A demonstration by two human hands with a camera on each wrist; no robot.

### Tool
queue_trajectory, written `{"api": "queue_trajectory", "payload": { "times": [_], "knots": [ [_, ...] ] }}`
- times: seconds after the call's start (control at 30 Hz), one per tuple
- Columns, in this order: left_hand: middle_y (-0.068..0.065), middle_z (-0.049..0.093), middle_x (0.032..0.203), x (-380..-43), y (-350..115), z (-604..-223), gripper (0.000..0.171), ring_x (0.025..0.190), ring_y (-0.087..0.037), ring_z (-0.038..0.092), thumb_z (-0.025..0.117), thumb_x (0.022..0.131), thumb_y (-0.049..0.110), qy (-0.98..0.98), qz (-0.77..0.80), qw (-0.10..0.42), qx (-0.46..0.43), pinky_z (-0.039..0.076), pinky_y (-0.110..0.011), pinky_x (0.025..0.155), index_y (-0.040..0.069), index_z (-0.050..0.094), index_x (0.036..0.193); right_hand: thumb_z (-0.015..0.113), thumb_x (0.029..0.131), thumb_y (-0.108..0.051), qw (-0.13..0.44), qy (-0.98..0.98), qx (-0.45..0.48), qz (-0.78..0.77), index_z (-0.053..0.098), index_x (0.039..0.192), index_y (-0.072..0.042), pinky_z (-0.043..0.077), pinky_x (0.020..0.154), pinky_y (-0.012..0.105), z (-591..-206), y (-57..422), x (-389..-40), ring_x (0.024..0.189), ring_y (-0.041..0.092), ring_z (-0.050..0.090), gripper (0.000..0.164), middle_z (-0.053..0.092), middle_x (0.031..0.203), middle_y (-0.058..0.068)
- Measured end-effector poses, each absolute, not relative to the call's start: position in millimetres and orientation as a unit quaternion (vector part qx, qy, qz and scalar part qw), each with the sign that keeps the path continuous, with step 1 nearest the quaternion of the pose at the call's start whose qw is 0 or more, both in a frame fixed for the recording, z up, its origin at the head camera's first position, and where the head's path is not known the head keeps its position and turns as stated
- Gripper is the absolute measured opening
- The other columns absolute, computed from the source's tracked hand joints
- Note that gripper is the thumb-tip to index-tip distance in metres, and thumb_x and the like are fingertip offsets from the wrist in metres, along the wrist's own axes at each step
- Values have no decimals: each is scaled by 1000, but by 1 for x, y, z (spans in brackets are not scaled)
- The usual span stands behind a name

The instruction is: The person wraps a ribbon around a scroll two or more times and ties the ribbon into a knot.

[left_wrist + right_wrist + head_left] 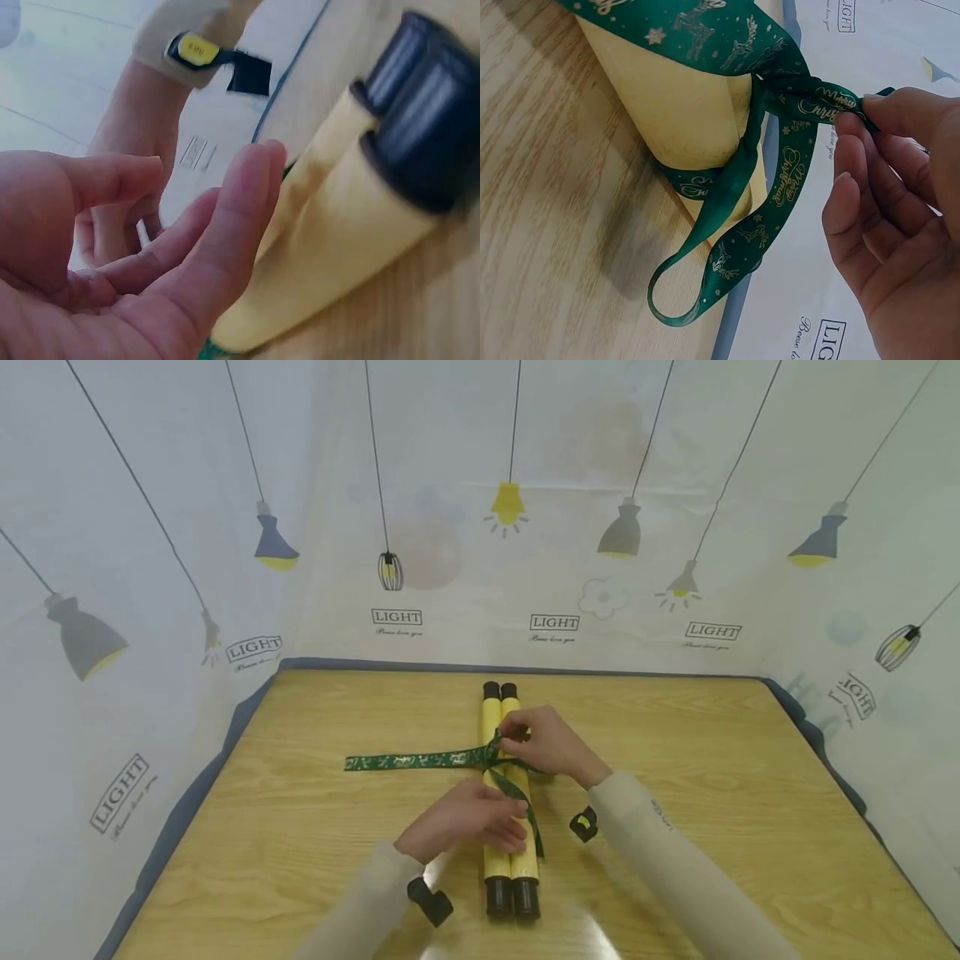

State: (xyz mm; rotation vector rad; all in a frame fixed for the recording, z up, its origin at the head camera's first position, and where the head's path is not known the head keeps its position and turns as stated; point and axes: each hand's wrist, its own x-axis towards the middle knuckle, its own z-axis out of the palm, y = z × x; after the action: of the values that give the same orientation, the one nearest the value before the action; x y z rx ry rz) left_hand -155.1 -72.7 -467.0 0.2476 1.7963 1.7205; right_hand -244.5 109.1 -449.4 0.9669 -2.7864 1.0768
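Note:
Two yellow tubes (497,860) with black end caps lie side by side on the wooden table. A green ribbon (412,761) printed with Christmas lettering and reindeer goes round them, with one end stretched out to the left. My right hand (551,745) pinches a piece of the ribbon (821,101) between thumb and fingers above the tubes. From there a loop hangs down in the right wrist view. Over the near half of the tubes is my left hand (476,814), its fingers loosely bent with a gap between thumb and fingertips (251,176), holding nothing.
The wooden table (300,827) extends around the tubes. A white cloth (465,527) printed with lamps and LIGHT lettering hangs behind and at both sides. Dark wrist-camera mounts (430,902) sit at both wrists.

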Motion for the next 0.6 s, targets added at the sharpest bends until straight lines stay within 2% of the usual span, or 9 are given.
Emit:
{"api": "queue_trajectory", "payload": {
  "times": [0.1, 0.23, 0.37, 0.6],
  "knots": [
    [-21, 71, 89, -163, -84, -459, 42, 76, -30, 71, 65, 96, 30, 717, 630, 284, 87, 57, -44, 72, -11, 66, 105, 68, 89, -16, 2, -887, 307, 344, 72, 88, -16, 52, 69, 26, -451, 109, -244, 73, 6, 61, 4, 66, 79, -11],
    [-24, 69, 96, -179, -101, -445, 48, 81, -35, 70, 64, 96, 37, 754, 608, 236, 84, 55, -51, 77, -10, 65, 108, 68, 89, -15, 9, -884, 313, 346, 72, 87, -15, 52, 68, 26, -451, 108, -245, 72, 6, 61, 4, 66, 79, -10],
    [-21, 68, 97, -191, -109, -434, 52, 85, -38, 68, 63, 95, 42, 786, 579, 197, 88, 55, -51, 78, -7, 65, 112, 69, 89, -14, 14, -880, 323, 347, 72, 87, -13, 52, 67, 26, -451, 107, -245, 71, 5, 61, 4, 67, 78, -9],
    [-19, 68, 101, -205, -105, -427, 37, 83, -35, 68, 67, 93, 41, 843, 507, 139, 112, 57, -46, 71, 6, 66, 105, 71, 90, -15, 19, -878, 329, 347, 73, 89, -11, 52, 66, 25, -448, 103, -243, 72, 6, 61, 5, 67, 79, -8]
  ]
}}
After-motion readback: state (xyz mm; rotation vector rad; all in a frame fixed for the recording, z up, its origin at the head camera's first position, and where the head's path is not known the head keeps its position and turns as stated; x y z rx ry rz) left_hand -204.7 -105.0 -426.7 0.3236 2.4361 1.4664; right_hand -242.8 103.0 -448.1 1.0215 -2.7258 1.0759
